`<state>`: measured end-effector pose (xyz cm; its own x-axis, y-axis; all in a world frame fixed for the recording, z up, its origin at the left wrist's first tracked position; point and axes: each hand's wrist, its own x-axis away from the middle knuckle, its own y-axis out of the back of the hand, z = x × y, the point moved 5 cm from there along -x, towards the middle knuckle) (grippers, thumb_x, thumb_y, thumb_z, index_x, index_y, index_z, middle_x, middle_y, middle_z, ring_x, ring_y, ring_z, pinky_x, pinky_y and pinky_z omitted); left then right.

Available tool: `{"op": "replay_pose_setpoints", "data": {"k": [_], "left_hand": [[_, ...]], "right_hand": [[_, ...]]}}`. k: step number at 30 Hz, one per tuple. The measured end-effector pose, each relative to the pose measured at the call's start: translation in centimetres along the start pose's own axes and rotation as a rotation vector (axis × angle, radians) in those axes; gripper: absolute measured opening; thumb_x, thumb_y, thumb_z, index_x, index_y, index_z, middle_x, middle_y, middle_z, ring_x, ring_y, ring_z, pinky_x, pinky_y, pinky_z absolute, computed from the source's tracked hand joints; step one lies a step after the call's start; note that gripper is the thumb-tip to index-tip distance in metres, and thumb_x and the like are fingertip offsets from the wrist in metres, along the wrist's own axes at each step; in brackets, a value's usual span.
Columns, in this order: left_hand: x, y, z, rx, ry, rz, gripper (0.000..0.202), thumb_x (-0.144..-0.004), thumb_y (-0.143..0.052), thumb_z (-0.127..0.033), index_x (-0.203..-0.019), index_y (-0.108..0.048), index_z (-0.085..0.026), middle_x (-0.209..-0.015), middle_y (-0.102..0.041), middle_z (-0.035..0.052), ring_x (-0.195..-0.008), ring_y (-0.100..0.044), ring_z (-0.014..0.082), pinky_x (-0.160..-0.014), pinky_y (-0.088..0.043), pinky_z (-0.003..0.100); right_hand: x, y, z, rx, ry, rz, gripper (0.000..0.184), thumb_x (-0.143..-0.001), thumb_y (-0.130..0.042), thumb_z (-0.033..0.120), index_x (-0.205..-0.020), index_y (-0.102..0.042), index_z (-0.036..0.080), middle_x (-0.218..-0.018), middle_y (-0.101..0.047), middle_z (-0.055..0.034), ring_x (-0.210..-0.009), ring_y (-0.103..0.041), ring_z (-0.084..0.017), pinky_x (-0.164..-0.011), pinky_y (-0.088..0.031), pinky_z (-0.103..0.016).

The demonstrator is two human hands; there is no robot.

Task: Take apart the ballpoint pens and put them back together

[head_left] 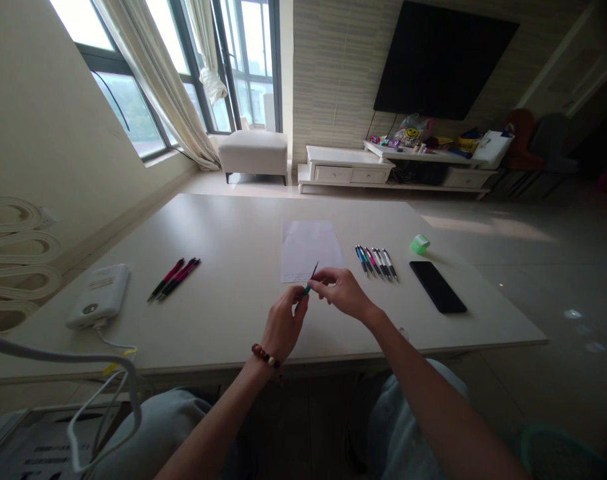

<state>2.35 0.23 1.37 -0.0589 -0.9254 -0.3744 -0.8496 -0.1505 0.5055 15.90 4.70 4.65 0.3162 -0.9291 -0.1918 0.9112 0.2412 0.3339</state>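
My left hand, with a beaded bracelet at the wrist, is closed around a green pen just above the near part of the table. A thin dark rod sticks up from the pen's far end, perhaps its refill. The fingertips of my right hand are pinched at the upper part of the same pen, where fingers hide some of it. Behind the hands lies a sheet of white paper with faint lines of writing along its near edge.
Right of the paper, several pens lie in a row. Farther right are a green container and a black phone. On the left, more pens lie near a white device with a cable. The white table ends close to my knees.
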Motion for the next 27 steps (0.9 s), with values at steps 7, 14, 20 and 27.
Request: {"op": "replay_pose_setpoints", "data": {"k": [7,14,20,27], "left_hand": [[-0.3,-0.3,0.3,0.152,0.069,0.025,0.022,-0.087,-0.044,-0.033,-0.103,-0.053,-0.020,-0.086,-0.063,0.0038,-0.077,-0.062,0.0149,-0.072,-0.049,0.029],[-0.6,-0.4,0.6,0.296,0.110,0.035,0.022,-0.087,-0.044,-0.034,-0.100,-0.053,-0.019,-0.083,-0.063,0.0036,-0.075,-0.060,0.0143,-0.071,-0.047,0.028],[-0.4,-0.3,0.0,0.203,0.105,0.043,0.027,-0.087,-0.042,-0.037,-0.104,-0.055,-0.020,-0.076,-0.060,-0.0001,-0.067,-0.053,0.0120,-0.064,-0.041,0.024],[-0.7,0.1,-0.2,0.228,0.168,-0.006,0.030,-0.087,-0.039,-0.042,-0.084,-0.056,-0.019,-0.067,-0.049,-0.0019,-0.062,-0.042,0.0116,-0.058,-0.035,0.022]], "right_hand": [[0.1,0.3,0.3,-0.035,0.031,-0.072,0.025,-0.076,-0.059,0.041,-0.073,-0.065,0.016,-0.061,-0.061,-0.0018,-0.049,-0.054,-0.011,-0.043,-0.042,-0.022],[0.2,0.3,0.2,-0.185,0.024,-0.147,0.029,-0.075,-0.061,0.045,-0.080,-0.057,0.017,-0.064,-0.060,-0.0005,-0.044,-0.052,-0.010,-0.037,-0.039,-0.021],[0.1,-0.1,0.4,-0.134,0.062,-0.115,0.028,-0.075,-0.061,0.044,-0.074,-0.060,0.017,-0.063,-0.062,-0.0012,-0.047,-0.051,-0.010,-0.043,-0.041,-0.022],[0.1,2.7,-0.9,0.186,-0.014,0.019,0.017,-0.072,-0.064,0.029,-0.084,-0.070,0.019,-0.073,-0.066,-0.0025,-0.061,-0.056,-0.012,-0.059,-0.046,-0.024]]}}
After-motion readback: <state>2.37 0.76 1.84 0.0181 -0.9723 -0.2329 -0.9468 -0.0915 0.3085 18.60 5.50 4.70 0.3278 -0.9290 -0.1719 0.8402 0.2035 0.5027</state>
